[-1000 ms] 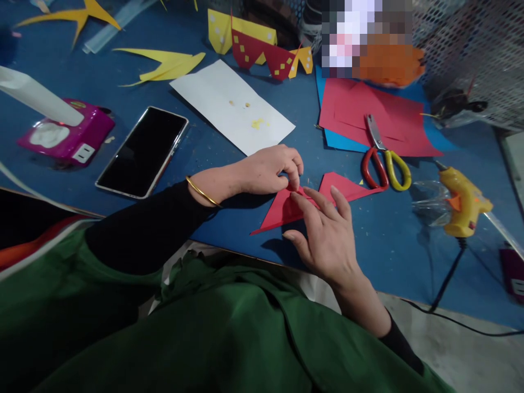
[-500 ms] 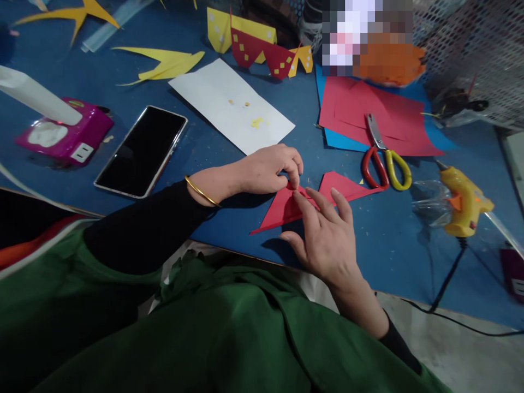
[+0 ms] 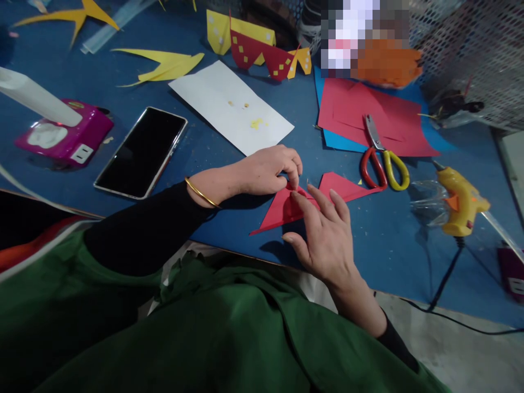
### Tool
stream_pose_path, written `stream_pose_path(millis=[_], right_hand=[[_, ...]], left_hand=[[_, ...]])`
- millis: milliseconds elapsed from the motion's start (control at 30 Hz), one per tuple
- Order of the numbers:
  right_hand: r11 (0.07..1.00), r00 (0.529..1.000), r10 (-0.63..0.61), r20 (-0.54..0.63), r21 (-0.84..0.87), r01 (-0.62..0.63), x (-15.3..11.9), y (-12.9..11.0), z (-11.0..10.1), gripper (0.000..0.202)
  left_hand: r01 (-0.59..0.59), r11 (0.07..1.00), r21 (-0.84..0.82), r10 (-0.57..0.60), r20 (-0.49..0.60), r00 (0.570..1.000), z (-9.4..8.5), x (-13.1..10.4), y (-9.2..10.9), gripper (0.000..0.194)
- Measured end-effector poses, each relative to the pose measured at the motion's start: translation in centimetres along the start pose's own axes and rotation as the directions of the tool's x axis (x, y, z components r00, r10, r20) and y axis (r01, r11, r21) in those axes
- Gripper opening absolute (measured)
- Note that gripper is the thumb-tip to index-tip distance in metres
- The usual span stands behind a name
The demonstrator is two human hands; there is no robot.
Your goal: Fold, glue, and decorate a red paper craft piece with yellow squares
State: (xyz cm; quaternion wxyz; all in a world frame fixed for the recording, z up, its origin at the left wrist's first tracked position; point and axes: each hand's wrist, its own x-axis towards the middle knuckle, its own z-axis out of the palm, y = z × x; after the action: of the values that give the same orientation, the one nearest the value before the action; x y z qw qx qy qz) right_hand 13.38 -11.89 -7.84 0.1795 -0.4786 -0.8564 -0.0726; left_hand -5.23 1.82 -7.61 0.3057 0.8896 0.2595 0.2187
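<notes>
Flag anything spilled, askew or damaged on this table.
Minor: yellow scraps lie scattered on the white sheet, like stray offcuts; the scissors lie askew, half off the red sheets. No clear damage, though the right hand partly covers the red paper cutout.

Head view, single: camera worn on the person's head, facing forward and down. Range: near; left hand [image 3: 270,172] and right hand [image 3: 327,237] about mid-frame. Bottom of frame: green clothing [image 3: 196,333], seen from above. Coverage: blue table [image 3: 388,240], from its near edge back to the mesh [image 3: 501,82] at upper right.
</notes>
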Motion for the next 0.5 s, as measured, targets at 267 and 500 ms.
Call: stream_pose_path(millis=[267, 500], right_hand=[[1.0, 1.0, 0.001, 0.016, -0.007, -0.001, 0.4, -0.5, 0.1, 0.071], [0.99, 0.964, 0.129, -0.232, -0.018, -0.137, -1.6, 1.7, -2.0, 0.036]], left_hand=[[-0.043, 0.998, 0.044, 0.043, -0.017, 0.999, 0.3, -0.1, -0.3, 0.04], [-0.054, 0.987, 0.154, 0.085, -0.202, 0.976, -0.4, -0.6, 1.4, 0.03]])
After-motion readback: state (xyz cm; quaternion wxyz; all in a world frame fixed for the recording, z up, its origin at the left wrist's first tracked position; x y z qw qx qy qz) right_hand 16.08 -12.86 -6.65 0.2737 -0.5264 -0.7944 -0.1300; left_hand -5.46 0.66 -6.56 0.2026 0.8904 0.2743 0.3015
